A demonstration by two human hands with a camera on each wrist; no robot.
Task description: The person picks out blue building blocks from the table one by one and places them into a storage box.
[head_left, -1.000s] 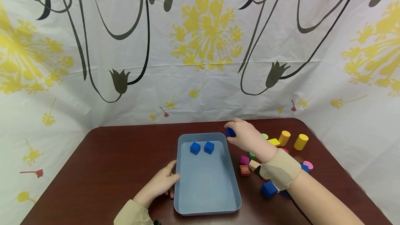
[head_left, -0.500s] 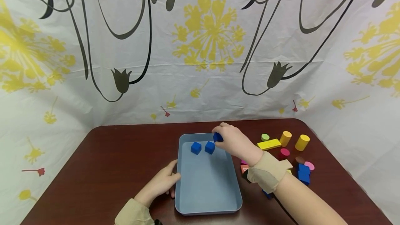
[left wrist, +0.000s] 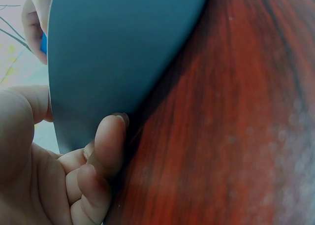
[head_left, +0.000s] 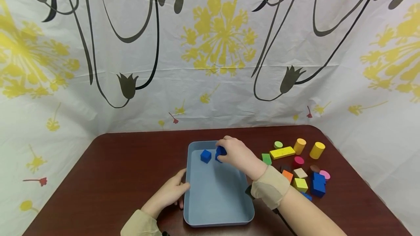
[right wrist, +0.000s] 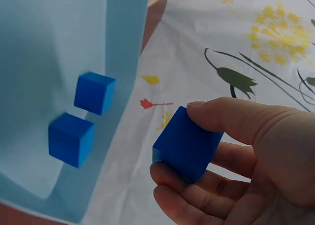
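My right hand [head_left: 238, 156] pinches a blue cube [right wrist: 187, 144] between thumb and fingers, held above the far part of a blue-grey tray [head_left: 218, 196]. Two more blue cubes sit on the tray floor: the left one [head_left: 205, 156] shows fully in the head view, while the other is mostly hidden behind the held cube and hand. The right wrist view shows both of these, a nearer cube [right wrist: 71, 139] and a farther cube [right wrist: 95, 93], apart from the held one. My left hand [head_left: 168, 190] grips the tray's left side, thumb at the rim and fingers against the outer wall.
Right of the tray lie loose blocks: a long yellow block [head_left: 282, 152], yellow cylinders [head_left: 317, 150], a green block [head_left: 266, 158], stacked blue blocks [head_left: 317, 185] and several others. A patterned white cloth [head_left: 197, 112] hangs behind the dark wooden table [head_left: 131, 170].
My right hand has carried the blue cube leftward from beyond the tray's right far corner to over the tray, then lower toward the cubes there. My left hand stays on the tray.
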